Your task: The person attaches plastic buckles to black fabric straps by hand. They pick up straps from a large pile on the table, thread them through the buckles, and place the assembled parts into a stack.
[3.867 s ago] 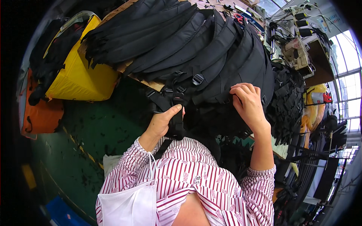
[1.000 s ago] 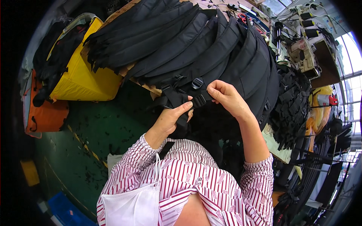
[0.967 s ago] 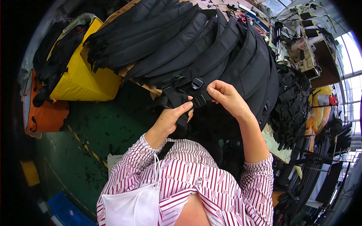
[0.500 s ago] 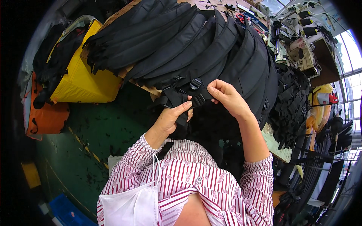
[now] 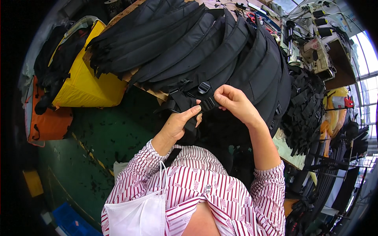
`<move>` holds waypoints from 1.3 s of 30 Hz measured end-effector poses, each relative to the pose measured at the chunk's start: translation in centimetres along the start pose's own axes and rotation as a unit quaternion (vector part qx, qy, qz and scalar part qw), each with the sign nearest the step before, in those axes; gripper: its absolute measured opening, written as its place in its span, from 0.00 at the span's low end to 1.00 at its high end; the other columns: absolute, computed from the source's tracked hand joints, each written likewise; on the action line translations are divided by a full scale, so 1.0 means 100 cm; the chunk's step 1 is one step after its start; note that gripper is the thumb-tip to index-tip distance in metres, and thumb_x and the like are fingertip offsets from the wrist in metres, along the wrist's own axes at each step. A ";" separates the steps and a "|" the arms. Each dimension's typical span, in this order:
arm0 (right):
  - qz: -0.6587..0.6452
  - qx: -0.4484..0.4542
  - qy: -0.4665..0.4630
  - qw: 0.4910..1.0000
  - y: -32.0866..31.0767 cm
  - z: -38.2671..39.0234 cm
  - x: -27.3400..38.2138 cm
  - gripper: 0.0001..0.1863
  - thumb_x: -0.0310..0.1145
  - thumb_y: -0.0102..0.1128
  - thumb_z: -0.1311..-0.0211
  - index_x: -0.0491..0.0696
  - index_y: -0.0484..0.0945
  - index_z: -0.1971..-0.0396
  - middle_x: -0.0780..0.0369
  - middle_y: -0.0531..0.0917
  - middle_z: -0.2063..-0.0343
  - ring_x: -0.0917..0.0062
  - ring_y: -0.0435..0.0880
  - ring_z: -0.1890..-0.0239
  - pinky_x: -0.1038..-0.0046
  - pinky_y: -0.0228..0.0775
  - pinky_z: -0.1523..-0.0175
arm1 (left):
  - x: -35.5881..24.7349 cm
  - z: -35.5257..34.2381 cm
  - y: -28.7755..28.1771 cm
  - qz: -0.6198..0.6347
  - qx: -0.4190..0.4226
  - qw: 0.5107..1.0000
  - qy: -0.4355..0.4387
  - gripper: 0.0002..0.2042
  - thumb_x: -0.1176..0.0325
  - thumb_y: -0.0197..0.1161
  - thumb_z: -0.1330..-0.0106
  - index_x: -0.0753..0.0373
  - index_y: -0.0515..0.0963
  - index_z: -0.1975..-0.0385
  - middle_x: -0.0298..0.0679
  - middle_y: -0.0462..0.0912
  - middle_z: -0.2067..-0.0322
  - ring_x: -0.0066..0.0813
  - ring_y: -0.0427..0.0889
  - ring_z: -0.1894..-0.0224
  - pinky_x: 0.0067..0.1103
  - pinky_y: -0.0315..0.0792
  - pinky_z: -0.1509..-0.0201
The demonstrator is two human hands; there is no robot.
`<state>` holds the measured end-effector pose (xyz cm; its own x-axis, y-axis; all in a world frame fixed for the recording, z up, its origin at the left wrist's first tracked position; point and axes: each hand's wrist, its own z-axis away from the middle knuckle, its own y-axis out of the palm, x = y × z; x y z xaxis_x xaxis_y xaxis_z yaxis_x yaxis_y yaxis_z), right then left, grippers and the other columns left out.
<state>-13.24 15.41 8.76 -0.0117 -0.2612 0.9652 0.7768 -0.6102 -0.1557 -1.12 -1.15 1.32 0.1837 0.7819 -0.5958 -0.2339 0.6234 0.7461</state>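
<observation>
In the middle of the view my left hand (image 5: 182,122) is closed, its thumb pressed on a black plastic strap buckle (image 5: 207,104). Black webbing hangs below and to the left of that hand. Just right of the buckle, my right hand (image 5: 235,103) pinches with thumb and forefinger at the webbing strap by the buckle's edge; its fingertips hide most of what they grip. A second black buckle (image 5: 204,87) lies just beyond on a padded strap. Black padded shoulder straps (image 5: 189,51) are fanned out in a thick row on the table.
A yellow bag (image 5: 88,84) and an orange bag (image 5: 49,120) stand at the left. Tangled black webbing (image 5: 303,110) hangs at the right, below a sewing machine (image 5: 315,53). Red-handled scissors (image 5: 252,16) lie at the far edge. Black scraps litter the green floor (image 5: 90,157).
My right hand has shifted slightly left and closer to the buckle. My left hand keeps its hold on the buckle in the same place.
</observation>
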 end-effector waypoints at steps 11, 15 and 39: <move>-0.070 -0.026 0.002 0.997 -0.004 0.005 0.006 0.06 0.32 0.52 0.31 0.45 0.73 0.63 0.71 0.72 0.74 0.89 0.70 0.71 0.85 0.63 0.65 | -0.004 0.000 0.006 -0.035 0.004 0.999 -0.004 0.09 0.66 0.56 0.31 0.63 0.74 0.56 0.32 0.73 0.79 0.22 0.71 0.78 0.19 0.68 0.62; -0.078 -0.010 0.016 0.997 -0.006 0.007 0.005 0.07 0.35 0.52 0.31 0.46 0.72 0.63 0.71 0.71 0.75 0.90 0.67 0.73 0.86 0.61 0.66 | -0.004 0.000 0.009 -0.024 -0.005 0.999 -0.024 0.09 0.67 0.55 0.30 0.63 0.73 0.55 0.32 0.72 0.78 0.22 0.70 0.77 0.19 0.68 0.61; -0.104 0.019 0.028 0.994 -0.008 0.004 0.006 0.08 0.36 0.52 0.31 0.47 0.73 0.64 0.72 0.71 0.76 0.90 0.66 0.74 0.86 0.58 0.68 | 0.001 -0.008 0.009 0.020 0.034 0.999 -0.021 0.11 0.70 0.60 0.33 0.63 0.73 0.53 0.33 0.76 0.75 0.20 0.75 0.75 0.16 0.68 0.71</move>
<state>-13.62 16.07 9.54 -0.2077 -0.1740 0.9626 0.7773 -0.6268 0.0544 -2.05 -0.46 1.71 0.2148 0.8047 -0.5535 -0.1768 0.5894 0.7882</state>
